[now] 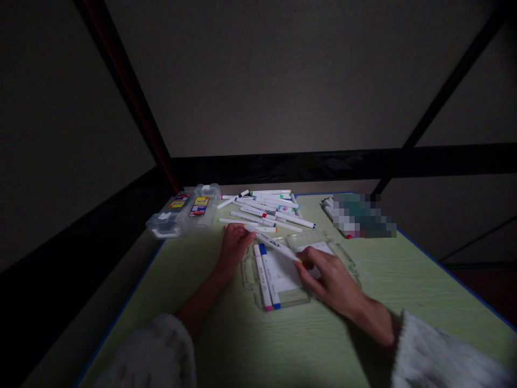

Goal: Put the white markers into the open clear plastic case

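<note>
A white marker [273,242] with yellow at its ends is held slantwise between my two hands. My left hand [236,242] pinches its upper left end, close to the loose markers. At the lower right end, the fingers of my right hand [329,275] are closed on it. Beneath the marker lies an open clear plastic case [291,297] with white paper inside. Side by side in the case's left part rest a pink-ended marker [262,277] and a blue-ended marker [270,276].
Behind the case, several white markers [262,205] with coloured ends lie in a loose pile. Closed clear cases with labels [183,218] stand at the table's back left. More markers [333,213] lie at the right beside a pixelated patch. The pale green table [194,345] has blue edges.
</note>
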The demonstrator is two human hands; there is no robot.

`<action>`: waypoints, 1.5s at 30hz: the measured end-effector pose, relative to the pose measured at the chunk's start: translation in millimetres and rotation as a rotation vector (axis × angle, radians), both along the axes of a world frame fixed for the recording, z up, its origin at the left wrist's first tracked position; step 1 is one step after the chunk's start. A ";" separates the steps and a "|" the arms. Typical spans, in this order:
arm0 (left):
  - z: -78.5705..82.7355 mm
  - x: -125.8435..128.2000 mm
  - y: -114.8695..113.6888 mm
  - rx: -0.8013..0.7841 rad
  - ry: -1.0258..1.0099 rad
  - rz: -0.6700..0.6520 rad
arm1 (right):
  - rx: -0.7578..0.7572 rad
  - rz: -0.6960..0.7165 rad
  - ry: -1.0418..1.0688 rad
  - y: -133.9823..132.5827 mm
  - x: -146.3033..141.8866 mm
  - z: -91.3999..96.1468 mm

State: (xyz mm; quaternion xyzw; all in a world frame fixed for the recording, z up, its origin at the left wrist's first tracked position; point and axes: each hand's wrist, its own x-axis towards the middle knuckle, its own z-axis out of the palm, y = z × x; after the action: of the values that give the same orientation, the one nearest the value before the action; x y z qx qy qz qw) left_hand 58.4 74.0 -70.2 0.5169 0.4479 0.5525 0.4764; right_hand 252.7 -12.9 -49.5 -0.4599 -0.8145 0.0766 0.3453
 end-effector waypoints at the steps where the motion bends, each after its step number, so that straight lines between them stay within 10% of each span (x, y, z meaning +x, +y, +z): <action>1: -0.2 -0.1 0.2 0.000 -0.005 0.000 | -0.006 0.001 0.002 0.6 0.3 -0.2; 45: 0.1 -6.1 1.9 -0.020 0.225 -0.056 | 0.114 -0.254 0.063 29.5 43.6 -0.3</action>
State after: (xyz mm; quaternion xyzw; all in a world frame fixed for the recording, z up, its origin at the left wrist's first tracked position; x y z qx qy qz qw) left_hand 52.3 75.9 -70.1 0.5833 0.4895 0.4729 0.4434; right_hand 296.3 16.6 -49.7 -0.5362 -0.7416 0.0002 0.4031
